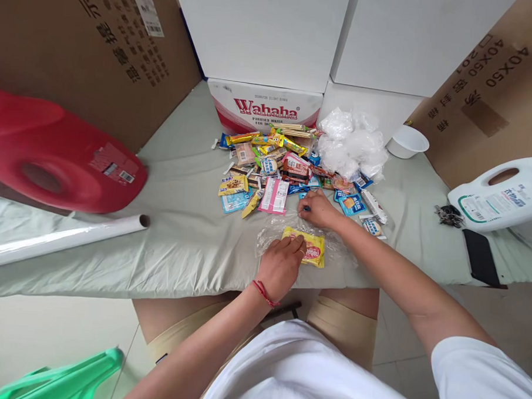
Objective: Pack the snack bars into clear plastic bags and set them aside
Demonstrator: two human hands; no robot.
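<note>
My left hand (282, 264) rests fingers-down on a clear plastic bag (340, 247) lying flat on the table, touching a yellow snack packet (313, 248) that appears to lie inside the bag. My right hand (318, 209) reaches just beyond the bag and pinches a small blue packet (307, 208) at the near edge of a heap of small snack packets (271, 164). A pink-and-white packet (275, 195) lies just left of that hand.
A pile of crumpled clear bags (352, 144) and a white bowl (407, 141) sit behind the heap, next to a Wahaha box (263, 108). A red jug (56, 152) and a film roll (61, 237) lie left; a white jug (504, 195), keys (449, 216) and a phone (480, 257) lie right.
</note>
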